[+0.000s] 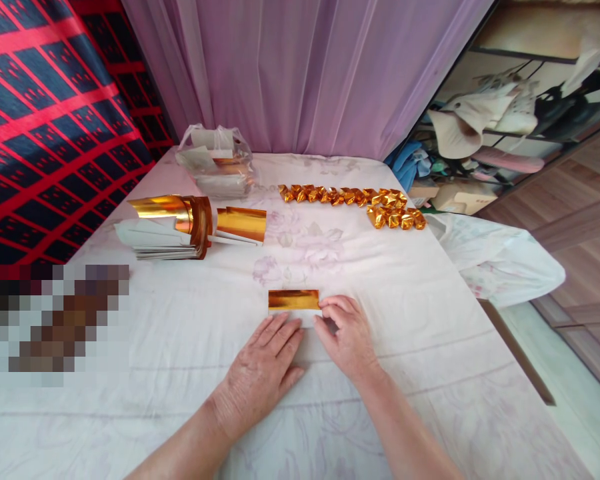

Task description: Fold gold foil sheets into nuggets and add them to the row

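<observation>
Both hands rest at the near centre of the table (430,280), which is covered with a pale floral cloth. The left hand (263,370) lies flat, fingers spread and pressed down on the white lower part of a gold foil sheet (293,301). The right hand (347,337) sits just beside it at 3 o'clock, its grip curled with thumb and fingertips pinching the sheet's right edge. The sheet lies directly at 12 o'clock from the hands, touching both.

Judgement on the step in hand: the sheet appears to be in the course of folding. Good practice would be to keep the left palm flat as an anchor, line up the edges squarely, and run the crease with firm, even fingertip pressure so the thin foil does not wrinkle or tear.

Condition of the sheet: a small rectangle, mirror-bright gold above, a white band showing along its near edge, lying flat.

Other items: a stack of gold-faced sheets (167,227) at 10 o'clock, with top leaves curling; a plastic bag of more sheets (215,163) at 11 o'clock; a row of folded gold pieces (350,197) at 1 o'clock, well apart from the hands.
</observation>
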Action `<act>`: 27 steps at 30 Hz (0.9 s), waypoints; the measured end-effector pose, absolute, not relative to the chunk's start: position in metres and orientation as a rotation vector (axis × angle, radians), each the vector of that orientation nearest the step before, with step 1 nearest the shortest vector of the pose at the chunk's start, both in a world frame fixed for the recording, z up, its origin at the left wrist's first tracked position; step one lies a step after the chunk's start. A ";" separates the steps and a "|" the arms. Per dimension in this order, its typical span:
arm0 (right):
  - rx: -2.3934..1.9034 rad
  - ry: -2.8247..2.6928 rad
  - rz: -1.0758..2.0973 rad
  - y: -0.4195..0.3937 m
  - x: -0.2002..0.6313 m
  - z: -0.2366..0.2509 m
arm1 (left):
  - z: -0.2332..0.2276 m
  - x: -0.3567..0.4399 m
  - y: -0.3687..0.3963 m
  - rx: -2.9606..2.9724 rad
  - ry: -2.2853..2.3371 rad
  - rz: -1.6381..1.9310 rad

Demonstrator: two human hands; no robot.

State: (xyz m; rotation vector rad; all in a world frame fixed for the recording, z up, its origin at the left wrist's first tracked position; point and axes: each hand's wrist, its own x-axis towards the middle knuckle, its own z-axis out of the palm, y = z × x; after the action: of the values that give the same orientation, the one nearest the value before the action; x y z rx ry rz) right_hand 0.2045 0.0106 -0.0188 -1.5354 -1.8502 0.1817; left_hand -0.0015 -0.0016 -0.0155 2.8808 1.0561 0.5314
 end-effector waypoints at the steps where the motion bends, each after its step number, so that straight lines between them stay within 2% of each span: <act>1: -1.538 -1.849 0.179 0.010 0.204 -0.019 | -0.015 -0.001 -0.002 2.875 1.060 0.521; 17: -1.631 -1.832 0.155 0.011 0.204 -0.021 | -0.016 -0.003 -0.001 2.841 1.098 0.384; 27: -1.654 -1.799 0.126 0.010 0.202 -0.022 | -0.018 -0.003 0.000 2.822 1.103 0.429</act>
State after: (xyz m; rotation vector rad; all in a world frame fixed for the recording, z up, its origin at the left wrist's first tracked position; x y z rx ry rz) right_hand 0.2022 0.0097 -0.0222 -1.6540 -1.7994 0.1264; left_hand -0.0028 -0.0004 -0.0184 2.8220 1.1025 0.4288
